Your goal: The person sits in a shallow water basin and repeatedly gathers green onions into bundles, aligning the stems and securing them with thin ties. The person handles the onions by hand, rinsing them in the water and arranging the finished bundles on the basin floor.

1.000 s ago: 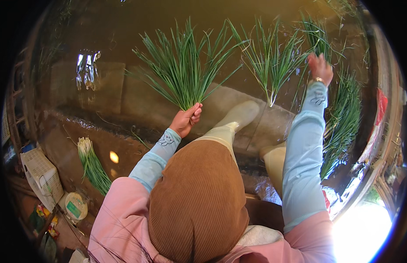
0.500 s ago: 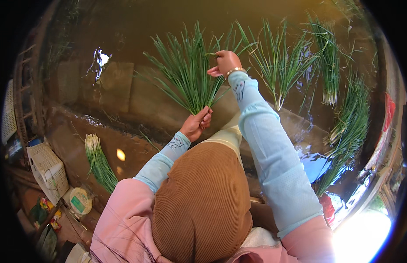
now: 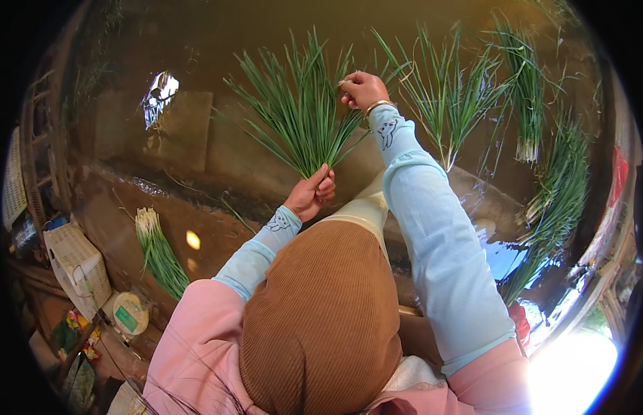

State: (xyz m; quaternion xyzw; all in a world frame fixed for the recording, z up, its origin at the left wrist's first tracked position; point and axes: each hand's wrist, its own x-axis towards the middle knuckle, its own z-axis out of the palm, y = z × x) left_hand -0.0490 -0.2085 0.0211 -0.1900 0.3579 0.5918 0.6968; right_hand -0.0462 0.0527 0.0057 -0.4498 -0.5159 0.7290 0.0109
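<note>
My left hand (image 3: 311, 194) is closed round the lower ends of a bunch of chives (image 3: 297, 111), whose long green leaves fan out away from me over brown water. Beside the upper right of that fan is my right hand (image 3: 363, 90), thumb and forefinger pinched together at the leaf tips. What sits in that pinch is too small to make out. Just right of my right hand, a looser spread of chives (image 3: 449, 104) lies in the water with its pale stem ends toward me.
Further right lie a bundle of chives (image 3: 527, 97) and a longer heap of chives (image 3: 560, 180). At the left is another bundle of chives (image 3: 159, 252), pale ends up. A cream plastic basket (image 3: 78, 266) and a round lidded tub (image 3: 130, 315) stand at the lower left.
My right hand has shifted slightly right and its fingers have drawn closer together. The left hand stays in place, holding the chives.
</note>
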